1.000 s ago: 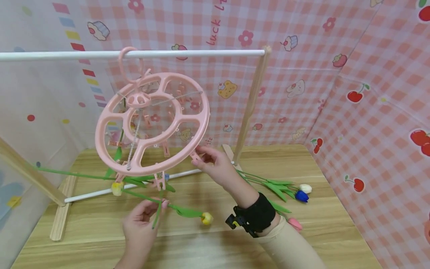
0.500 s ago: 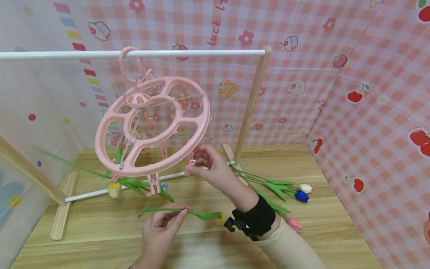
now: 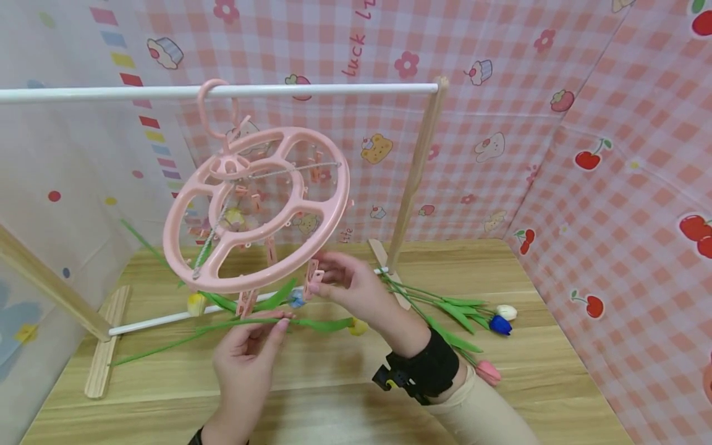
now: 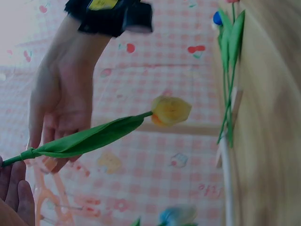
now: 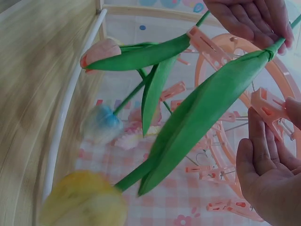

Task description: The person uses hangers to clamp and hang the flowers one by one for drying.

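Observation:
My left hand (image 3: 245,358) pinches the stem of a yellow artificial tulip (image 4: 171,111) between thumb and fingertips. The tulip lies almost level in the head view, its bloom to the right and its stem trailing left. Just above, my right hand (image 3: 356,287) pinches a pink clothespin (image 5: 269,106) on the rim of a round pink clip hanger (image 3: 340,198). In the right wrist view the tulip's leaf (image 5: 202,113) crosses close beside that clothespin. Other tulips hang clipped to the hanger: a pink one (image 5: 101,54), a blue-and-white one (image 5: 101,125) and a yellow one (image 3: 196,305).
The hanger hooks over a white rod (image 3: 345,89) between wooden posts (image 3: 414,179). A lower white bar (image 3: 150,322) runs behind my left hand. White, blue (image 3: 499,325) and pink tulips (image 3: 488,372) lie on the wooden table (image 3: 545,395) at right. Patterned cloth surrounds it.
My left hand has risen toward the hanger with the yellow tulip, its stem now stretching left. My right hand has drawn the clothespin slightly down and left. The hanger has turned a little.

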`<state>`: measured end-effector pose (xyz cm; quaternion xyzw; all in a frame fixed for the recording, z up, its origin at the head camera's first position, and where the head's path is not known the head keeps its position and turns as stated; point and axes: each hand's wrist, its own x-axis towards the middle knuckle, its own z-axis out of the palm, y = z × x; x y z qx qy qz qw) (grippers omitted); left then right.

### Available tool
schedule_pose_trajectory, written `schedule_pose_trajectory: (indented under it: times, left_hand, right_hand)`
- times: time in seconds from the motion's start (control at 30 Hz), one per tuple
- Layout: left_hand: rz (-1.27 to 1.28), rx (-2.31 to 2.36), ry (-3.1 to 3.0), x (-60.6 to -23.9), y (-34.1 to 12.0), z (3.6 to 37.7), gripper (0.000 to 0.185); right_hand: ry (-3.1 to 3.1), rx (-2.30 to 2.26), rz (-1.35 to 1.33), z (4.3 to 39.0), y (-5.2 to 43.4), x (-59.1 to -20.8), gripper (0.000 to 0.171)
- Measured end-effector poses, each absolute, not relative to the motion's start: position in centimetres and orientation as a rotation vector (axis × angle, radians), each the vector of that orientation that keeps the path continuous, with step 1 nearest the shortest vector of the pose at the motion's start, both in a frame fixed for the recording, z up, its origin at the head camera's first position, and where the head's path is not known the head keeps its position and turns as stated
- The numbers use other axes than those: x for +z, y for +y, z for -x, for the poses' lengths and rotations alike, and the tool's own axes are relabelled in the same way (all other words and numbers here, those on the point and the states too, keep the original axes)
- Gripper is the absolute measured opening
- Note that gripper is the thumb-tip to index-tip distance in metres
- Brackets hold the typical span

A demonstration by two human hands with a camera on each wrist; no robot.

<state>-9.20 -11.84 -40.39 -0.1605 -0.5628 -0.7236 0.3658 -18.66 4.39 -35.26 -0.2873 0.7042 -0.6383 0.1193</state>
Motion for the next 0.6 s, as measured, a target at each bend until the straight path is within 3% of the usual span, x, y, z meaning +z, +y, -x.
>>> schedule_pose_trajectory:
  times: [0.6]
  left_hand:
    - [0.410,-1.756,-1.513,-38.5,-13.9,10.6,0.012]
  right_hand:
    - [1.927,-1.981,0.789,18.1,4.4,-34.9,0.034]
